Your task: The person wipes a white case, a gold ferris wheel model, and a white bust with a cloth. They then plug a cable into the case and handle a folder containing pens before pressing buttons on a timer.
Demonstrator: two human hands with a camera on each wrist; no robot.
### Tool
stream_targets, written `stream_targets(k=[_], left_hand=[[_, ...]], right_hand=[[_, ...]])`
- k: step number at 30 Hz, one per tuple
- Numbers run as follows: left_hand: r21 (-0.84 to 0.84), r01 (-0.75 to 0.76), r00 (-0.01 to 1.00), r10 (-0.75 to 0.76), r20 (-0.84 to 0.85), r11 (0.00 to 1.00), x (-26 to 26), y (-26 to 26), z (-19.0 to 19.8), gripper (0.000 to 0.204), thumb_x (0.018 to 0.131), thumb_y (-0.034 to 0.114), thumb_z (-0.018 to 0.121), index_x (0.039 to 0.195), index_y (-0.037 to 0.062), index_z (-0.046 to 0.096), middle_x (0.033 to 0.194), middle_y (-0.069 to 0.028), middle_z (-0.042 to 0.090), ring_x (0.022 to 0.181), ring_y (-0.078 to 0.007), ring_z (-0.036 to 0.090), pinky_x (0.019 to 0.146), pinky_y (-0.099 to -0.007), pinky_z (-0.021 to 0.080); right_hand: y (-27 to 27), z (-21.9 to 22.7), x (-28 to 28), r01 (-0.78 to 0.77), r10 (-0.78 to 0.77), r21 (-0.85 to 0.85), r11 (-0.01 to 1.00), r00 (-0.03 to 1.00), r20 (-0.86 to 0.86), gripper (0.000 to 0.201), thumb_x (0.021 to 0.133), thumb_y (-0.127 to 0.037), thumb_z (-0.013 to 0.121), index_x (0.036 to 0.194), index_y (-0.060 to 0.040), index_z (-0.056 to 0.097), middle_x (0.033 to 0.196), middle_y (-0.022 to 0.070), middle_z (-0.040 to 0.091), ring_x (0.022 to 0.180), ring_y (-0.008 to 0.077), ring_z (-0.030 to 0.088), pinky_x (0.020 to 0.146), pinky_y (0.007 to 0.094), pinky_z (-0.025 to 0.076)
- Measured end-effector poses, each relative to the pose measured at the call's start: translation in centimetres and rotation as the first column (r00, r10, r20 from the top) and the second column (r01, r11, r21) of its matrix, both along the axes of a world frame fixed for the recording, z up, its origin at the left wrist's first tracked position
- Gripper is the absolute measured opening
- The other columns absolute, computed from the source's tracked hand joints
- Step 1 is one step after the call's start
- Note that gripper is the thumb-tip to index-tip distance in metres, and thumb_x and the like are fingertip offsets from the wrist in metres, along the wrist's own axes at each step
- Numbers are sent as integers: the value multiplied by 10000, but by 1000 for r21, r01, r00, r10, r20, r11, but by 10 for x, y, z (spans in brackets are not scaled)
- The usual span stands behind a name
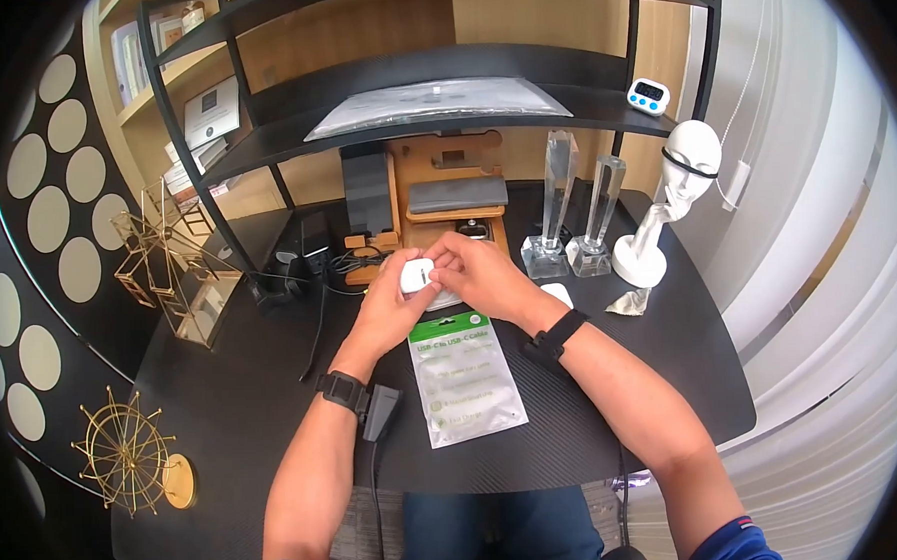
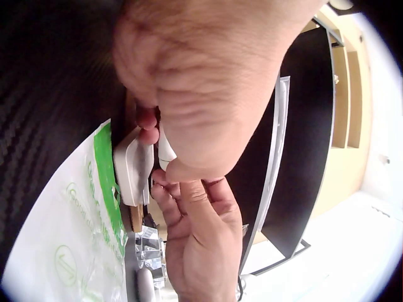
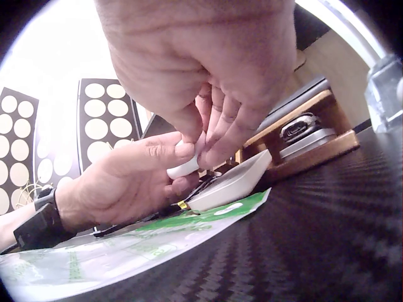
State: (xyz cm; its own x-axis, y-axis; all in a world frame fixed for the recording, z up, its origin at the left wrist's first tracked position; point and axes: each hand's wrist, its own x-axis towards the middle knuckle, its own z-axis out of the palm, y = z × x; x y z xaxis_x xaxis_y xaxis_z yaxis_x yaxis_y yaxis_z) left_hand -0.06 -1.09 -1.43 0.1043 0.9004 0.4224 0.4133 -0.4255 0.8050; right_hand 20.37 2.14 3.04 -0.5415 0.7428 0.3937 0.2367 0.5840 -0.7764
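A small white rounded object (image 1: pixel 417 274) is held above the desk between both hands. The left hand (image 1: pixel 390 305) has its fingers and thumb curled round it. At its right side the right hand (image 1: pixel 480 274) pinches it with thumb and fingertips. In the right wrist view the white object (image 3: pixel 184 168) shows partly between the fingers; in the left wrist view the palm hides most of it. Below the hands lies a clear pouch with a green top (image 1: pixel 466 379). A white box (image 3: pixel 236 182) sits just behind the pouch, partly covered by the hands in the head view.
Behind the hands stands a wooden organizer (image 1: pixel 455 202). Two crystal trophies (image 1: pixel 557 200) and a white head figurine (image 1: pixel 647 246) are at the right. A gold wheel ornament (image 1: pixel 128 449) and dark cables (image 1: pixel 320 321) are at the left. A shelf (image 1: pixel 292 137) spans the back.
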Motion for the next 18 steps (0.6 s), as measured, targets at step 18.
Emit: stream_targets(k=[18], left_hand=[[-68,94,991,-87,102,993,0,-4,3,487,1001,104,748,1409,14,498,1226,-51,611,1130,-112,615,955,-271,522]], right_hand=[[6,-7,1,-94,87,-117,989,994,-65,164,1021,-20,681,1172,42,702,972,71,753,884,122,703,792,286,569]])
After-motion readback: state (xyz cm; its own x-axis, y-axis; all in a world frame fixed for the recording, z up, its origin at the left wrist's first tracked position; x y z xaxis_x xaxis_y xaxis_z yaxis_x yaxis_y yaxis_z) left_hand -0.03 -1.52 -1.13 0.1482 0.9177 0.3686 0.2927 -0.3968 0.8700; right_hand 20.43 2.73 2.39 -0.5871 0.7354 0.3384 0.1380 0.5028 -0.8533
